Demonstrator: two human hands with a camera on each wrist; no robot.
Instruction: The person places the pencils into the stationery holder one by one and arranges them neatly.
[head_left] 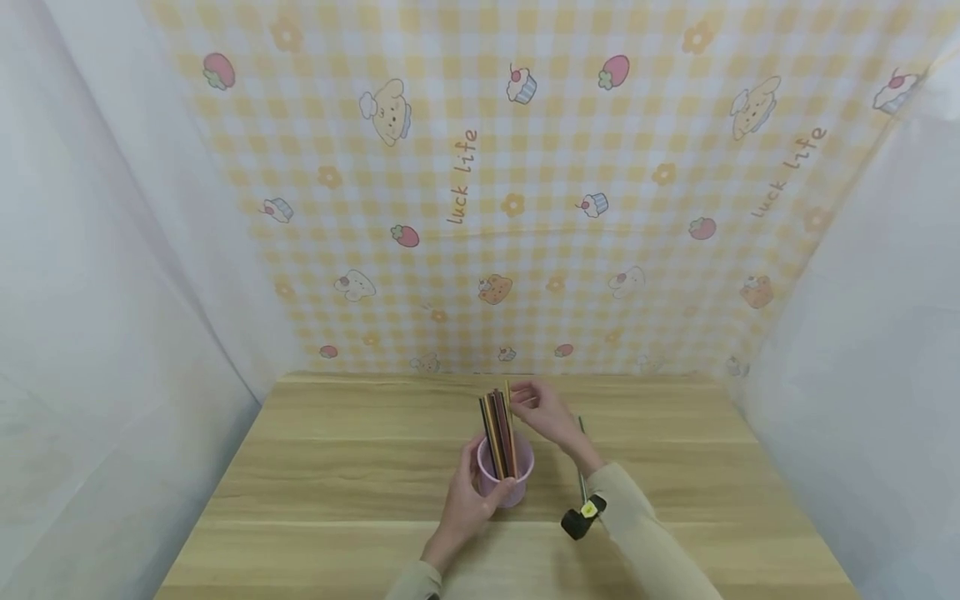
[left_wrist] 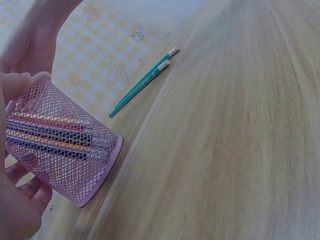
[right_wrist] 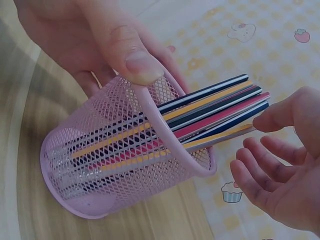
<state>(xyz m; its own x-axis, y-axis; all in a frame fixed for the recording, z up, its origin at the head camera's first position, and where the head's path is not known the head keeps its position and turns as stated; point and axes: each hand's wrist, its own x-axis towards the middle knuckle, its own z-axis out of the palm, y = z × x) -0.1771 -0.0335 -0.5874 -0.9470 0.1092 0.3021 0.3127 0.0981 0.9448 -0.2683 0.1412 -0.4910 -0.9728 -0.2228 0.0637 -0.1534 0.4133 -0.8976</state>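
Observation:
My left hand (head_left: 468,504) grips a pink mesh pencil cup (right_wrist: 100,150), with the thumb over its rim. The cup stands on the table in the head view. Several pencils (right_wrist: 215,107) lean inside it, black, yellow, red and dark blue, their upper ends above the rim. My right hand (head_left: 543,410) is at the top of the rightmost, a yellow pencil (right_wrist: 220,136), and pinches its end at the thumb tip. In the head view this pencil reaches higher than the others. The thumb hides its very end in the right wrist view.
Two teal pencils (left_wrist: 142,86) with pale ends lie on the wooden table (head_left: 337,483), to the right of the cup and partly under the right forearm. A yellow checked cloth (head_left: 465,183) hangs behind the table, with white curtains (head_left: 112,292) at the sides.

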